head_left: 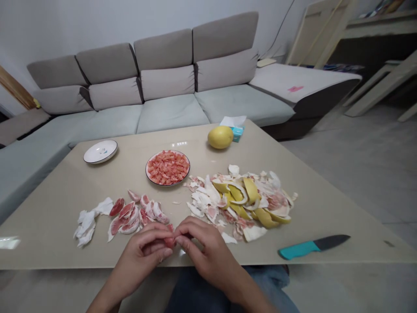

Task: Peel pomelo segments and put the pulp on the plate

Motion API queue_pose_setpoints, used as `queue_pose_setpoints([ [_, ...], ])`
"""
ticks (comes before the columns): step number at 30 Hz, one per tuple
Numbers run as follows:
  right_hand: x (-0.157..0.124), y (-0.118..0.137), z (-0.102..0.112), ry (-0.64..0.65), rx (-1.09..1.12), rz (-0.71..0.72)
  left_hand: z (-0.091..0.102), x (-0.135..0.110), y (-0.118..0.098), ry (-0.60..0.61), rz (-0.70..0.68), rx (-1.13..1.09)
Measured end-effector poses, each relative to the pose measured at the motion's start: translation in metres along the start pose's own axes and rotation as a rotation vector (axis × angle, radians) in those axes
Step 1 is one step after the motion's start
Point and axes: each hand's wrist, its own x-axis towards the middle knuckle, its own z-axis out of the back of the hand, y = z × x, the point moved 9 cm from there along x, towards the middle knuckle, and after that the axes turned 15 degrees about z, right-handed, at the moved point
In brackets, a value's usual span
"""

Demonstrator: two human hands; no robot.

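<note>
Left hand (139, 261): curled, fingers pinching pomelo segment (169, 241).
Right hand (206, 255): curled, pinching same segment.
Segment: between hands, above table (48, 230) front edge.
Beyond: pomelo rind (241, 202), pulp plate (167, 168).

- No words, brand or numbers can be read anywhere in this view.
- Tissue box (237, 134), far edge of the bench (48, 221): teal printing, too small to read.
- Kitchen knife (309, 247), lower right: no legible marking on the teal handle or dark blade.
- Small plate (100, 151), upper left of the bench: a tiny blue mark, unreadable.
- Pink patch (295, 88) on the sofa chaise (276, 78), upper right: no legible marks.
- Book spines (384, 5), top right corner: too blurred to read.
</note>
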Motion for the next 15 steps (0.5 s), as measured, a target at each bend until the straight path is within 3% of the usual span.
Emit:
queue_pose_setpoints([
  [5, -0.001, -0.001, 0.002, -0.017, -0.027, -0.054, -0.001, 0.003, 0.004, 0.032, 0.077, -0.138],
  [10, -0.013, -0.034, 0.047, -0.268, -0.248, -0.271, 0.006, 0.007, 0.02, -0.021, 0.165, -0.27],
  [13, -0.019, -0.04, 0.073, -0.369, -0.459, -0.25, 0.009, 0.008, 0.018, -0.079, 0.119, -0.257],
  [15, -0.017, -0.039, 0.072, -0.359, -0.456, -0.22, 0.011, 0.007, 0.013, -0.137, 0.086, -0.231],
])
